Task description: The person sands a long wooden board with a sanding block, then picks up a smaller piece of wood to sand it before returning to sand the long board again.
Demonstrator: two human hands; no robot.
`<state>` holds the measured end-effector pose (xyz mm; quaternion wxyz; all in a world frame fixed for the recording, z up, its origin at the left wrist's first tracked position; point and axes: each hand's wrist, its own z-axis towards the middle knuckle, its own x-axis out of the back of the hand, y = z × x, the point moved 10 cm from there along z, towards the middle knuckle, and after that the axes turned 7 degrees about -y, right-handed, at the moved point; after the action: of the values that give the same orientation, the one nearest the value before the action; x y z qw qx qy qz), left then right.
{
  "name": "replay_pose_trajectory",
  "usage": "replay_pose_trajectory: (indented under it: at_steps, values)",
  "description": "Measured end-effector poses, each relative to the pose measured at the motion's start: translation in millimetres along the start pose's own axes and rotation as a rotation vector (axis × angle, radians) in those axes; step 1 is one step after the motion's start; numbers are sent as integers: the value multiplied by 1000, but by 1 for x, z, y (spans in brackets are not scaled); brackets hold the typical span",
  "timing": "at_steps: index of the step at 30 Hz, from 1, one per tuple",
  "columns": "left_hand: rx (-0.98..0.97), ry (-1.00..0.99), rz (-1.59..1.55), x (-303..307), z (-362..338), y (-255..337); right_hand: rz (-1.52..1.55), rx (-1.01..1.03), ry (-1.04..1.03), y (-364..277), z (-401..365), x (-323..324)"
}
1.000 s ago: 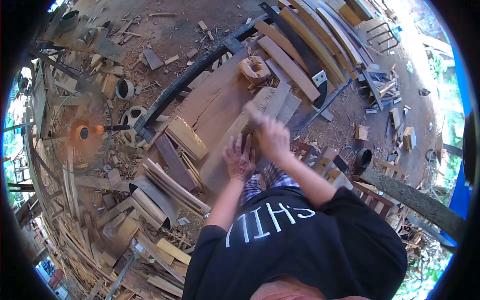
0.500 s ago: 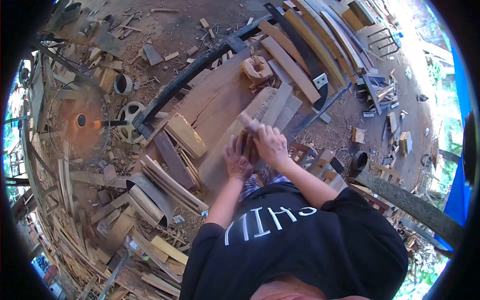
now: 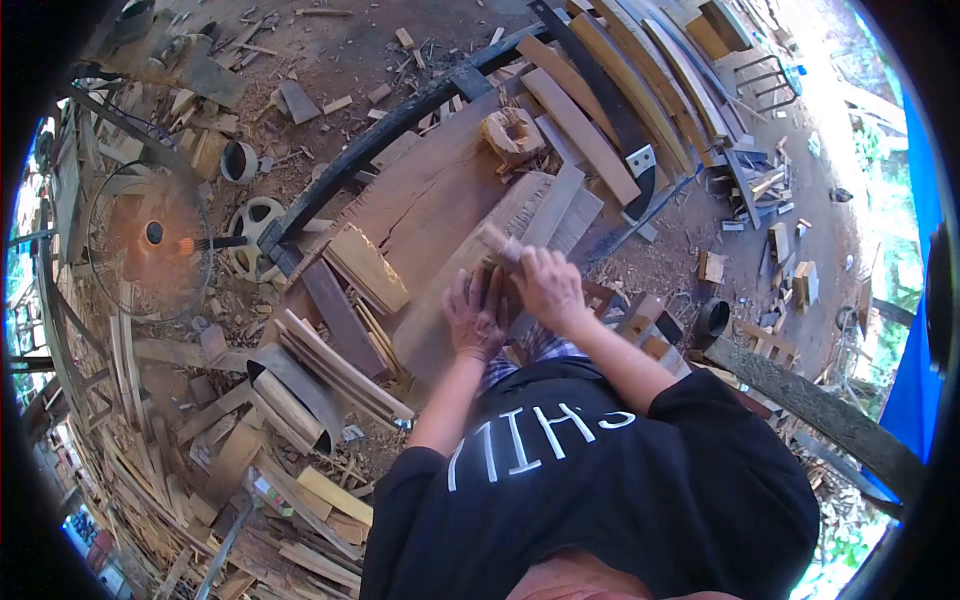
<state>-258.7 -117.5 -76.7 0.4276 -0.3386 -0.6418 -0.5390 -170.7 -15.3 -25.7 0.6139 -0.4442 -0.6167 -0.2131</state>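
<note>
My right hand point(image 3: 550, 287) is closed round a tool with a pale wooden handle point(image 3: 495, 238), which slants up and away from the fist. I cannot tell what kind of tool it is, since its lower end is hidden. Close beside it, my left hand point(image 3: 475, 315) wraps its fingers over a dark wooden piece point(image 3: 493, 275), mostly covered by the hands. Both hands are just in front of my body, over a long wooden board point(image 3: 450, 295). Beyond the hands, a narrower plank point(image 3: 553, 210) lies across the board.
A wide cracked slab point(image 3: 420, 205) bears a hollowed wooden block point(image 3: 513, 136). A handsaw point(image 3: 590, 90) lies among long planks at the upper right. Several offcuts point(image 3: 365, 270) lie left of the hands. A running fan point(image 3: 153, 235) stands at the left, and wood scraps cover the ground.
The right hand and the tool have shifted slightly, with the handle a little to the right. The left hand keeps its place, and the whole view has turned a little.
</note>
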Motion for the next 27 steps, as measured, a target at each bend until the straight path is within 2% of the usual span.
replay_pose_trajectory:
  at_steps: [1, 3, 5, 8, 9, 11, 13, 15, 16, 17, 19, 21, 23, 25, 27]
  values:
    - [4, -7, 20, -1, 2, -2, -11, -13, 23, 13, 15, 8]
    - [3, -5, 21, 1, 1, 0, -23, -149, 229, 64, 66, 39]
    - [-15, 15, 27, 6, 0, 0, -68, -219, 216, 103, 117, 59]
    - [-29, 41, 8, 10, 3, 4, -126, -208, 308, 91, 104, 56]
    - [-30, 45, 20, 8, 3, 3, -40, -234, 238, 79, 83, 40]
    - [-33, 37, 24, 5, 3, 1, -62, -94, 189, 30, 24, 9]
    - [-10, -24, 34, -3, 1, -3, -32, 56, -9, -4, -7, -9]
    - [-8, -2, 45, -3, 4, -2, -6, 57, 174, 25, 19, 13]
    - [-18, 9, 40, 3, 5, 2, 7, -39, 236, 58, 47, 21]
    - [-32, 16, 37, 7, 2, 3, -7, -182, 263, 83, 75, 46]
    - [-36, 18, 41, 6, 1, 2, -22, -265, 231, 121, 123, 68]
    - [-50, 39, 31, 7, 2, 5, -89, -188, 313, 111, 118, 66]
    - [-33, 31, 42, 7, 1, 4, -12, -189, 315, 78, 67, 41]
    - [-22, 9, 27, 4, 2, 1, 18, -19, 195, 14, 9, 19]
    - [-15, -29, 18, -1, 1, 1, 36, 8, 132, 12, 0, 12]
